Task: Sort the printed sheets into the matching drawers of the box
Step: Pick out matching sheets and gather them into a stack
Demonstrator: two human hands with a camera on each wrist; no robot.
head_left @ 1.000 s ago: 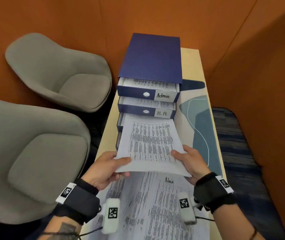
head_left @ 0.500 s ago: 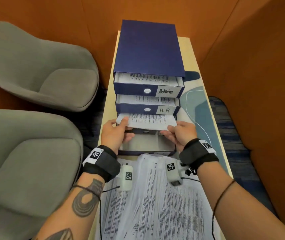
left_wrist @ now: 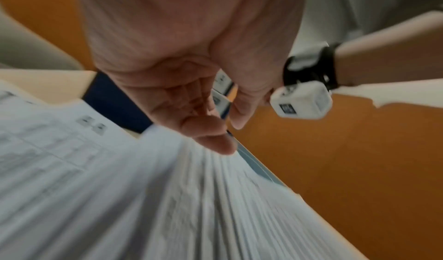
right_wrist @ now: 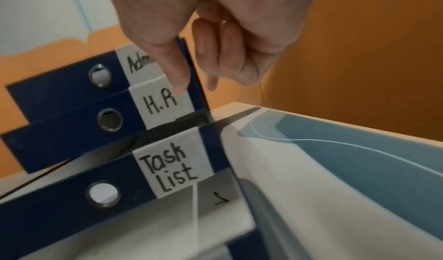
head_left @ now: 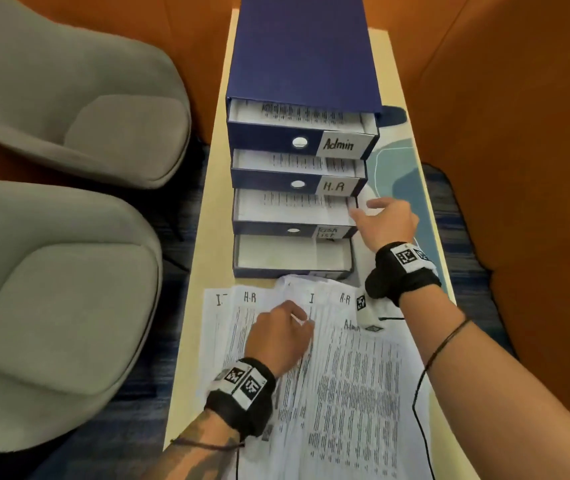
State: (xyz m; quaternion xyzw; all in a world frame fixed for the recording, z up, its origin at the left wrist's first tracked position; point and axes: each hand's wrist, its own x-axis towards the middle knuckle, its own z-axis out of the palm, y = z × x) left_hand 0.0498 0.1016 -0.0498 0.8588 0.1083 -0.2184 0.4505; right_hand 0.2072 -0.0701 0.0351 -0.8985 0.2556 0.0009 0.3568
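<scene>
A dark blue drawer box (head_left: 304, 57) stands on the narrow table with its drawers pulled out in steps: Admin (head_left: 266, 136), H.R (head_left: 266, 181), Task List (head_left: 263, 230) (right_wrist: 72, 197) and a bottom drawer (head_left: 276, 271) with nothing in it. A printed sheet (head_left: 290, 209) lies in the Task List drawer. My right hand (head_left: 363, 207) (right_wrist: 191, 71) is at that drawer's right rear corner, thumb inside by the sheet's edge, loosely curled fingers outside the wall. My left hand (head_left: 299, 317) (left_wrist: 227, 135) rests its fingertips on the spread pile of labelled sheets (head_left: 346, 393) (left_wrist: 95, 188).
Two grey armchairs (head_left: 69, 116) (head_left: 51, 306) stand close to the table's left edge (head_left: 204, 237). Orange walls enclose the back and right. A blue-patterned mat (head_left: 405, 174) lies right of the box. A thin black cable (head_left: 418, 393) crosses the sheets by my right forearm.
The sheet that both hands held went into the Task List drawer. My left hand came back onto the pile, while the right stayed at the drawer's right corner.
</scene>
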